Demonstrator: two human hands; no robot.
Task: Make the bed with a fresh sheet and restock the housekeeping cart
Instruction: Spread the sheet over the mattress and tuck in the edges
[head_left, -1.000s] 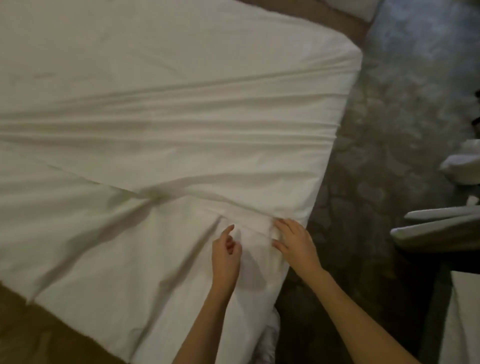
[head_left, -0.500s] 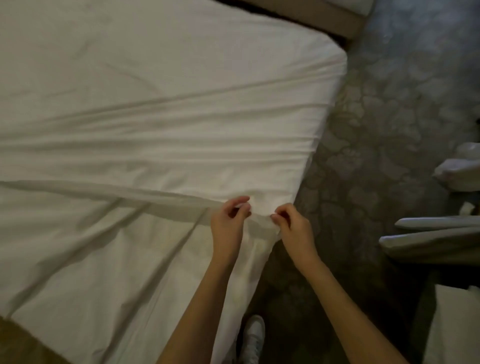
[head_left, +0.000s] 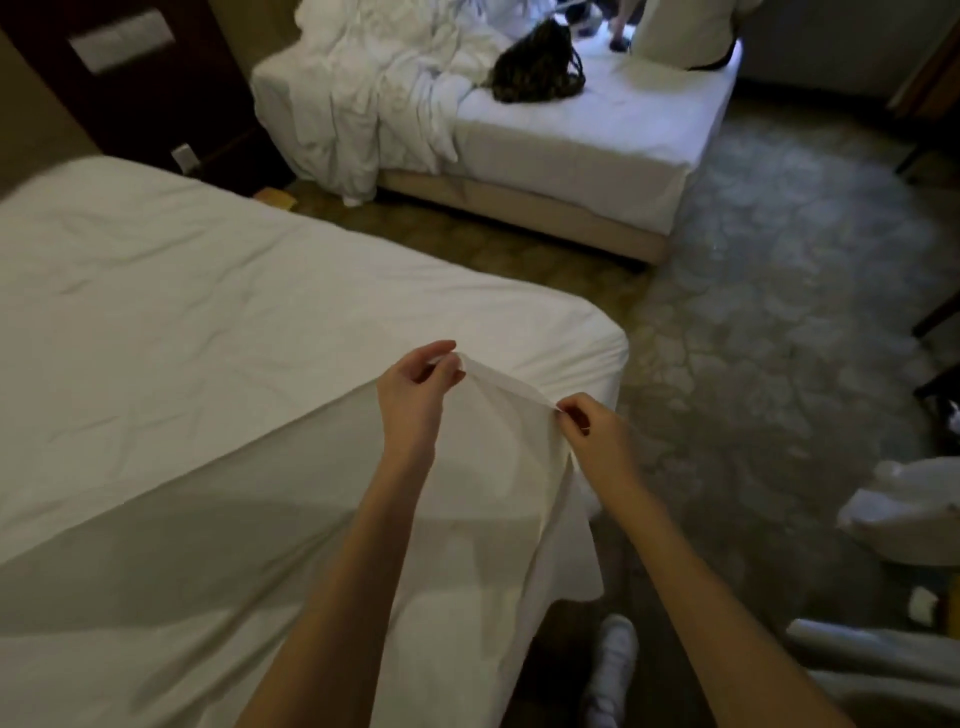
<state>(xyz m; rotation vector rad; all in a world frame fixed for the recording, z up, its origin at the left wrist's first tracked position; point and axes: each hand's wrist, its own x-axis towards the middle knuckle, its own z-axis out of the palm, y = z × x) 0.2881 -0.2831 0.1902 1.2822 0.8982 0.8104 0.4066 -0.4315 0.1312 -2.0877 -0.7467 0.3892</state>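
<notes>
Both hands pinch the hem of the fresh sheet (head_left: 291, 519) raised above the near bed (head_left: 182, 291) by its right corner: left hand (head_left: 415, 387) and right hand (head_left: 597, 436) closed on the fabric. A dark bag (head_left: 537, 67) lies on the far bed (head_left: 597, 135), contents hidden.

White sheet (head_left: 291, 519), corner lifted, draped over bed (head_left: 260, 291) nr edge.

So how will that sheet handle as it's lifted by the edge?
Probably floppy: the sheet sags and drapes between the left hand and right hand. Likely light, since fingertip pinches hold it up. It may slide over the bed.
</notes>
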